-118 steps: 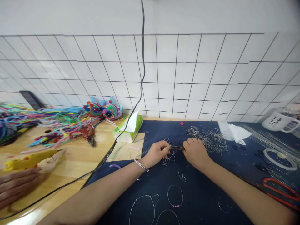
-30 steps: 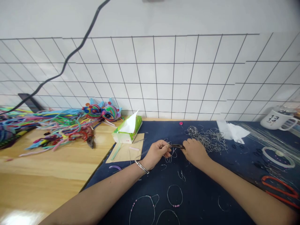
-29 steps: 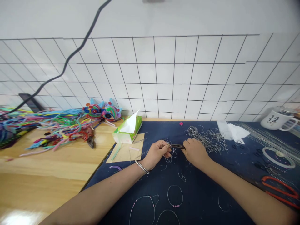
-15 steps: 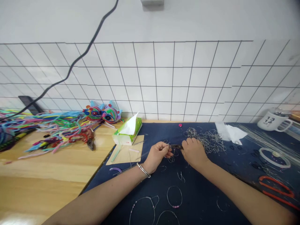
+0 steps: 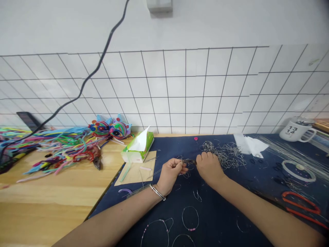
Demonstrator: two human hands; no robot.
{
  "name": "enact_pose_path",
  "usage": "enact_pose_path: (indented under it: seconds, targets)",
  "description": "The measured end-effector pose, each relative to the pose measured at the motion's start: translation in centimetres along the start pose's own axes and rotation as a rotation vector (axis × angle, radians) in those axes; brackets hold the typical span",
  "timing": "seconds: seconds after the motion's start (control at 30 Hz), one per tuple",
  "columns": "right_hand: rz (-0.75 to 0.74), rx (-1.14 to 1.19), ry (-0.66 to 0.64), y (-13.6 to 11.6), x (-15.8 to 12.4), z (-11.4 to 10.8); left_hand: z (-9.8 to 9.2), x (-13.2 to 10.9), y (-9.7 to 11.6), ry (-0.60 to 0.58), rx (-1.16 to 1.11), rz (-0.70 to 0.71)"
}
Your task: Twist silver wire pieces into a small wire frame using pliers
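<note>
My right hand is closed around a pair of dark pliers, whose jaws point left. At the tip of the jaws, the fingers of my left hand pinch a thin wire; its looped part hangs just below the fingers. The exact spot where the jaws meet the wire is too small to make out. A silver bangle is on my left wrist. Nearer to me on the dark blue mat lie a wire ring with pink beads and a larger beaded wire loop.
Behind my right hand lies a tangled heap of wire. A tissue box stands left of my hands. To the right are orange-handled scissors, a white ring and a mug. Colourful pipe cleaners cover the far left.
The whole view has shifted slightly, so things sit a little more to the left. Both hands keep the same hold, with the pliers still at my left fingertips.
</note>
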State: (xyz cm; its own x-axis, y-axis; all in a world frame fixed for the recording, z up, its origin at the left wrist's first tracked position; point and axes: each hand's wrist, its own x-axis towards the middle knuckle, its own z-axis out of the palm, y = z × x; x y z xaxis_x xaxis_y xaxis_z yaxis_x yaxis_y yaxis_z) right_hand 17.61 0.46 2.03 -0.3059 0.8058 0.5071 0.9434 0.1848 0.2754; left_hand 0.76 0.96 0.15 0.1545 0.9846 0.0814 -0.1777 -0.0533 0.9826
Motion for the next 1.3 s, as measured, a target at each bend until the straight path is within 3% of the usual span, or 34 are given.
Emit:
enact_pose_path:
  seconds: [0.23, 0.5, 0.6, 0.83, 1.1, 1.3]
  targets:
    - [0.009, 0.014, -0.073, 0.02, 0.08, 0.16, -0.05, 0.03, -0.18, 0.003, 0.0, 0.006]
    - [0.031, 0.136, -0.331, 0.08, -0.15, 0.37, -0.03, -0.03, -0.1, -0.032, 0.016, 0.006]
    - [0.036, 0.171, -0.371, 0.23, -0.35, 0.46, -0.19, -0.07, -0.19, -0.074, 0.001, -0.006]
    - [0.039, 0.17, -0.387, 0.3, -0.38, 0.43, -0.61, 0.21, -0.14, -0.124, -0.017, -0.039]
    - [0.04, 0.167, -0.364, 0.08, -0.42, 0.58, -0.57, 0.49, -0.3, -0.064, 0.154, 0.022]
    - [0.021, 0.116, -0.21, 0.03, -0.43, 0.3, -0.36, 0.47, -0.23, -0.039, 0.155, 0.015]
